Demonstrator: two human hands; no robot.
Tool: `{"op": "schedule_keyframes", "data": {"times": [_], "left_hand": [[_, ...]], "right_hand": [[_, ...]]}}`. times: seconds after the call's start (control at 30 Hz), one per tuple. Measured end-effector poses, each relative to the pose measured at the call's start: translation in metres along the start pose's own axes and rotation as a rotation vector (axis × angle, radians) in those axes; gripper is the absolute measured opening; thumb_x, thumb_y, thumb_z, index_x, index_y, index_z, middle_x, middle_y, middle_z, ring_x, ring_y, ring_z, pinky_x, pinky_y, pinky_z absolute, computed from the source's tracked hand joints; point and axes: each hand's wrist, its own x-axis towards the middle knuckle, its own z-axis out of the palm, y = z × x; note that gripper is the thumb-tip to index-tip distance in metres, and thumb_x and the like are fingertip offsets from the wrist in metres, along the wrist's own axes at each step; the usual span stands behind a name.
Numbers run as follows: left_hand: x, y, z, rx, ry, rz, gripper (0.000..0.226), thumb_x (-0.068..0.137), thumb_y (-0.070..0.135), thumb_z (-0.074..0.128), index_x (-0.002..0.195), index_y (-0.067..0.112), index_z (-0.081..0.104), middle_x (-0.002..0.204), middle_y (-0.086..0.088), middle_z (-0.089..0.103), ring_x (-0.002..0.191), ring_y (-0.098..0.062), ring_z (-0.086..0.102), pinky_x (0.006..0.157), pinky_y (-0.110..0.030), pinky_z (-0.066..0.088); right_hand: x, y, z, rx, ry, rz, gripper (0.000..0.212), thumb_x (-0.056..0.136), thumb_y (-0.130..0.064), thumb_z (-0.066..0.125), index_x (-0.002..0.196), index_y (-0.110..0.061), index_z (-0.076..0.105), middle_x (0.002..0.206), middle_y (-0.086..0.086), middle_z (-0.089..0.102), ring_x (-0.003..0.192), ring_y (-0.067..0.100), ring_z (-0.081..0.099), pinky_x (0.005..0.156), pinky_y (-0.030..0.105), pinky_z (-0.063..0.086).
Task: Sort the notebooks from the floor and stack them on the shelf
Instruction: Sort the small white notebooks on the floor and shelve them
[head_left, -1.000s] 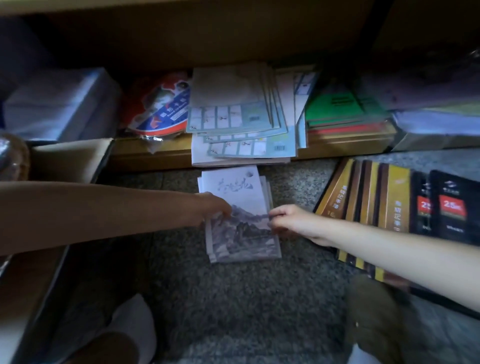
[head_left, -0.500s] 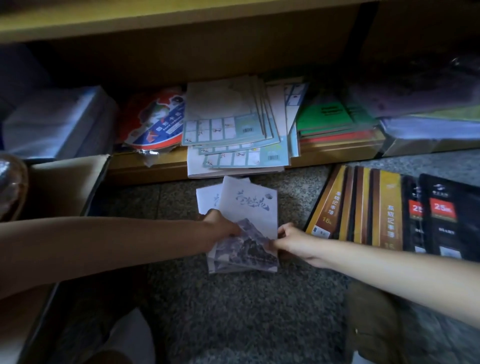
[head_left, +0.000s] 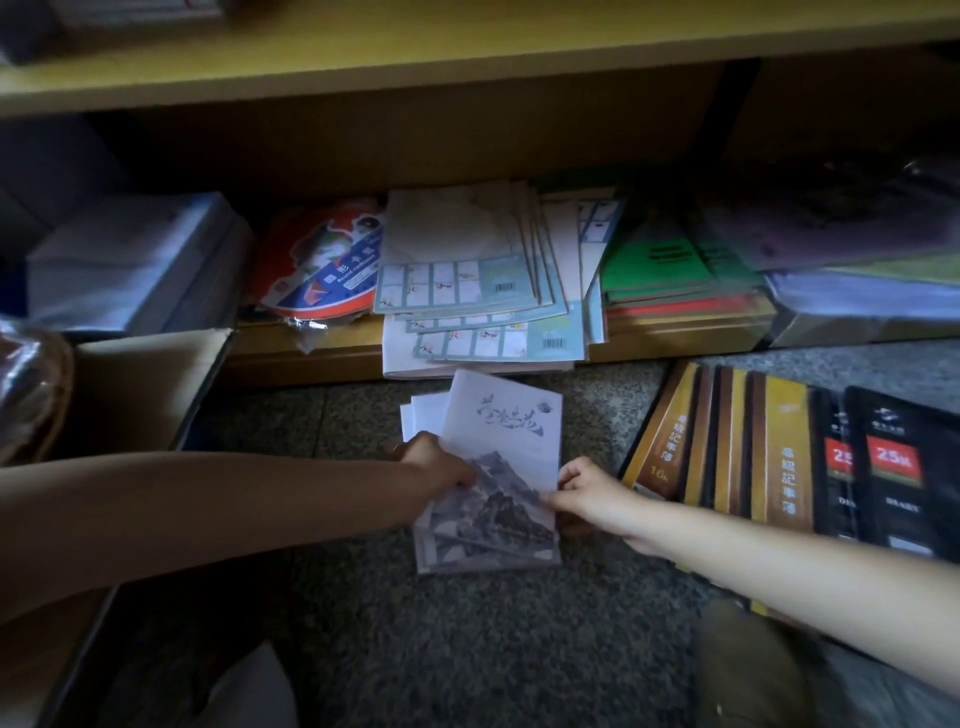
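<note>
A small stack of white notebooks with a grey mountain picture lies on the speckled floor in front of the shelf. The top notebook (head_left: 504, 441) is lifted and turned askew over the rest of the stack (head_left: 483, 540). My left hand (head_left: 434, 462) grips its left edge. My right hand (head_left: 582, 491) pinches its right edge near the lower corner. On the bottom shelf (head_left: 311, 353) just behind lies a fanned pile of pale blue and white notebooks (head_left: 467, 280).
Gold and black diaries (head_left: 779, 441) lie spread on the floor at the right. Green and red notebooks (head_left: 670, 270) sit on the shelf to the right, a round red and blue packet (head_left: 327, 265) and wrapped paper (head_left: 130, 265) to the left. A cardboard box (head_left: 140, 384) stands at left.
Both hands have lifted the top mountain notebook off the stack and turned it clockwise. The view has tilted up, showing more of the shelf above.
</note>
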Motion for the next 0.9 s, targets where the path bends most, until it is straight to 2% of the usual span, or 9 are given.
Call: {"op": "schedule_keyframes", "data": {"times": [0.13,0.2,0.3,0.43,0.53,0.63,0.73,0.83,0.9], "left_hand": [[-0.004,0.004,-0.003,-0.2,-0.117,-0.115,0.033,0.074,0.006,0.07,0.102,0.001,0.054,0.105,-0.021,0.062,0.092,-0.033,0.064,0.081,-0.042,0.055],[-0.006,0.008,-0.003,-0.25,-0.186,-0.15,0.036,0.075,0.003,0.07,0.107,-0.003,0.055,0.104,-0.023,0.064,0.09,-0.034,0.065,0.078,-0.042,0.055],[-0.007,0.009,0.0,-0.218,-0.239,-0.172,0.029,0.075,0.002,0.07,0.098,0.002,0.054,0.106,-0.022,0.063,0.094,-0.035,0.065,0.083,-0.045,0.055],[-0.01,0.006,0.002,-0.182,-0.286,-0.167,0.052,0.06,0.005,0.074,0.108,0.005,0.054,0.112,-0.023,0.06,0.097,-0.038,0.064,0.085,-0.052,0.053],[-0.017,0.005,0.006,-0.174,-0.292,-0.133,0.054,0.069,0.003,0.071,0.117,0.005,0.047,0.117,-0.021,0.056,0.1,-0.038,0.061,0.084,-0.05,0.054],[-0.035,0.005,0.012,-0.065,-0.256,-0.03,0.058,0.068,0.013,0.07,0.119,0.015,0.042,0.116,-0.019,0.054,0.103,-0.037,0.059,0.085,-0.052,0.053],[-0.064,0.013,0.016,0.012,-0.283,0.162,0.055,0.066,0.025,0.066,0.113,0.011,0.043,0.118,-0.019,0.051,0.106,-0.035,0.057,0.088,-0.052,0.051],[-0.092,0.028,0.015,0.18,-0.224,0.445,0.027,0.087,0.022,0.061,0.098,0.011,0.039,0.107,-0.007,0.043,0.103,-0.027,0.051,0.091,-0.042,0.046],[-0.115,0.041,0.007,0.286,-0.144,0.679,0.022,0.092,0.016,0.056,0.096,0.014,0.034,0.095,0.003,0.036,0.093,-0.024,0.048,0.086,-0.038,0.042]], "right_hand": [[-0.001,0.002,-0.002,-0.047,0.017,0.024,0.037,0.08,-0.037,0.071,0.093,-0.011,0.05,0.095,0.015,0.066,0.081,0.023,0.06,0.069,0.036,0.05],[-0.006,0.003,-0.004,0.013,-0.007,0.041,0.032,0.083,-0.034,0.07,0.088,-0.011,0.048,0.087,0.014,0.068,0.071,0.021,0.065,0.062,0.033,0.055],[-0.014,0.008,-0.005,0.052,-0.047,0.05,0.026,0.085,-0.027,0.068,0.084,-0.013,0.046,0.08,0.006,0.066,0.063,0.014,0.065,0.054,0.026,0.055],[-0.022,0.019,-0.006,0.052,-0.118,0.027,0.023,0.085,-0.02,0.069,0.098,-0.017,0.05,0.089,0.004,0.067,0.066,0.01,0.067,0.06,0.026,0.056],[-0.031,0.021,-0.009,0.096,-0.145,0.043,0.039,0.083,-0.016,0.07,0.113,-0.009,0.045,0.105,0.013,0.065,0.078,0.017,0.068,0.069,0.031,0.058],[-0.04,0.03,-0.013,0.129,-0.146,0.043,0.05,0.079,-0.018,0.074,0.12,-0.012,0.044,0.111,0.013,0.063,0.096,0.023,0.065,0.08,0.037,0.056],[-0.061,0.043,-0.022,0.171,-0.136,-0.02,0.07,0.064,-0.03,0.08,0.125,-0.024,0.045,0.118,0.005,0.061,0.108,0.021,0.06,0.097,0.045,0.047],[-0.08,0.043,-0.032,0.301,-0.094,-0.159,0.07,0.061,-0.025,0.082,0.12,-0.018,0.046,0.111,0.006,0.065,0.096,0.016,0.066,0.08,0.031,0.053],[-0.086,0.031,-0.039,0.322,-0.043,-0.293,0.074,0.055,-0.032,0.087,0.115,-0.014,0.046,0.105,0.014,0.067,0.086,0.017,0.069,0.067,0.027,0.053]]}}
